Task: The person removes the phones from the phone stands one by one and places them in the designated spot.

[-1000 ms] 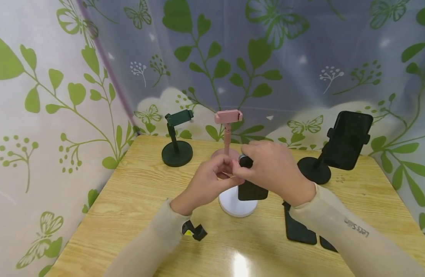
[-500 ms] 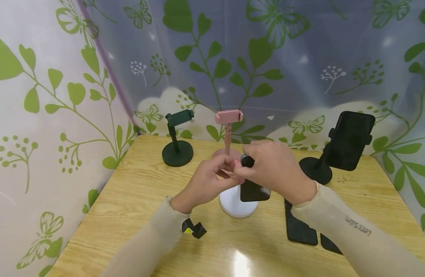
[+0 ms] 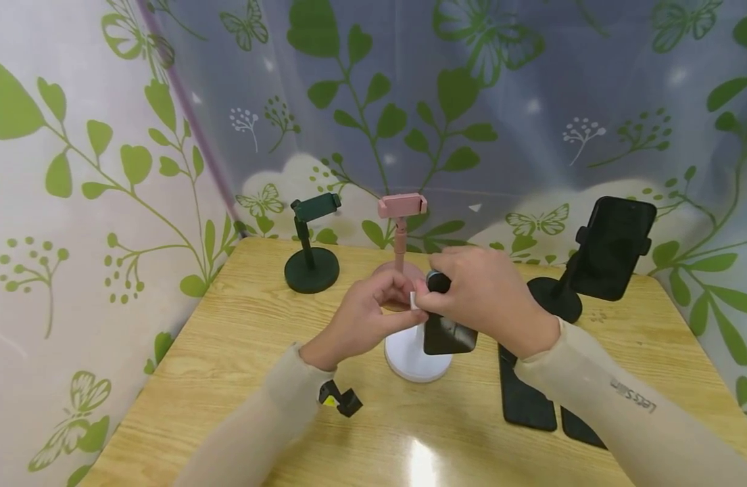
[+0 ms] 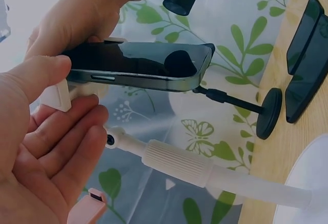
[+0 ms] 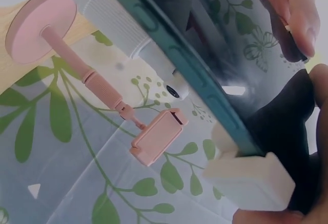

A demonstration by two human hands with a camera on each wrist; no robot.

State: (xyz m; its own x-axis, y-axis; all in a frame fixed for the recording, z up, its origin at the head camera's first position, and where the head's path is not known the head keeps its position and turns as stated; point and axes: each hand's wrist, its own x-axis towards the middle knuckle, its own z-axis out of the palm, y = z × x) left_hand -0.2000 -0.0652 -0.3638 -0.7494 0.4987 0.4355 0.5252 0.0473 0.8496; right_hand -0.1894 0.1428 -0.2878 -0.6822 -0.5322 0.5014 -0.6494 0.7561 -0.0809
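Observation:
My right hand grips a dark smartphone around its upper part, covering its middle in the head view. A white phone clamp sits at the phone's edge, belonging to a white stand whose pole rises from a round base. The left hand pinches the clamp, its thumb at the phone's end and its fingers beneath the clamp. Between the two hands the head view shows only a sliver of white clamp.
Behind the hands stands a pink phone stand, with a dark green one to its left. At right a black stand holds another phone. Two dark phones lie flat under the right forearm, one of them farther left.
My right hand has shifted slightly right, and a sliver of the white clamp now shows between my hands. A brighter reflection has appeared on the held phone. The left hand barely moves.

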